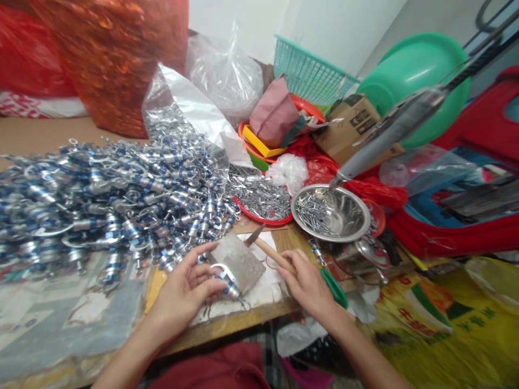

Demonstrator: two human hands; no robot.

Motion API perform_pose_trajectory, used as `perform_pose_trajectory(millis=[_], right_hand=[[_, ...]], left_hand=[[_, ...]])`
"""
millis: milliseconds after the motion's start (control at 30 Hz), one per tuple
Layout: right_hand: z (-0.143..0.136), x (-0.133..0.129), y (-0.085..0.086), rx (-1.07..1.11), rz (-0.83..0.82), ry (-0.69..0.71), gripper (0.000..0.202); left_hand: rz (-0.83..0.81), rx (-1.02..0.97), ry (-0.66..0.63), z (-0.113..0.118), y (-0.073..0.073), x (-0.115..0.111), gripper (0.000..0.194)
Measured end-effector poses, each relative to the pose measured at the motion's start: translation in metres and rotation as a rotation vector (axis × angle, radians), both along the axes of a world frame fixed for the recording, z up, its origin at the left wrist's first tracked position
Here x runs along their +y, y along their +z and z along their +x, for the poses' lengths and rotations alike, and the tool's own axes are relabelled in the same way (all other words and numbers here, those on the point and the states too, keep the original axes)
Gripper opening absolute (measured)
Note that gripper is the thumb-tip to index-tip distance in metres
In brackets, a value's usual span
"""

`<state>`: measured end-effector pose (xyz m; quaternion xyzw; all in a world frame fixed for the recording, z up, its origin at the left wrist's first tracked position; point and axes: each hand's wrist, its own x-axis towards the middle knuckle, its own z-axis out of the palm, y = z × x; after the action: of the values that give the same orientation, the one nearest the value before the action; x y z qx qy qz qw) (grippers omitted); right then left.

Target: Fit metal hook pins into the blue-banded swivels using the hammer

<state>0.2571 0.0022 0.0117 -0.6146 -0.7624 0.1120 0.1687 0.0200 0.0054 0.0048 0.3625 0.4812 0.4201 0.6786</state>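
Observation:
My left hand (190,281) pinches a small blue-and-silver metal fitting with a curved hook (230,286) between thumb and fingers. The fitting lies at the near edge of a flat grey metal block (237,262). My right hand (306,278) is wrapped round the wooden handle of a small hammer (275,255). Its dark head is raised at the block's far right corner, apart from the fitting. Beneath the block lies a white sheet (263,294) on the wooden table edge.
A large heap of similar fittings (121,200) spreads to the left. Behind the block, a red tray (263,197) holds small metal pins. A steel bowl (357,216) with more pins stands right, under a grey tool (389,135). A green basin (421,81) leans behind.

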Motion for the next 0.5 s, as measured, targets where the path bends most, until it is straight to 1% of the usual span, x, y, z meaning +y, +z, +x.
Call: perform_pose_trajectory(millis=[67,133,167,200,233,300,433,500], right_hand=[[-0.006,-0.01,0.014,0.099,0.165,0.053,0.025],[-0.012,-0.022,0.026,0.146,0.308,0.157,0.04],[-0.014,-0.028,0.03,0.128,0.331,0.218,0.046],[-0.015,-0.034,0.033,0.088,0.32,0.271,0.05],[-0.017,-0.038,0.034,0.039,0.279,0.313,0.051],[-0.018,-0.046,0.032,-0.032,0.211,0.345,0.053],[-0.016,-0.054,0.022,0.005,0.296,0.321,0.056],[-0.013,-0.054,0.015,0.039,0.25,0.304,0.054]], left_hand=[[-0.006,-0.012,0.004,0.001,0.001,0.0,0.063],[-0.012,-0.02,0.013,0.001,0.002,0.001,0.065],[-0.011,-0.019,0.018,0.002,0.003,0.001,0.066],[-0.01,-0.014,0.025,0.002,0.004,0.001,0.067],[-0.007,-0.008,0.033,0.003,0.005,0.002,0.067],[-0.004,-0.001,0.045,0.003,0.005,0.001,0.07],[-0.005,-0.011,0.049,0.002,0.004,-0.001,0.075],[-0.008,-0.011,0.054,0.002,0.004,-0.001,0.077]])
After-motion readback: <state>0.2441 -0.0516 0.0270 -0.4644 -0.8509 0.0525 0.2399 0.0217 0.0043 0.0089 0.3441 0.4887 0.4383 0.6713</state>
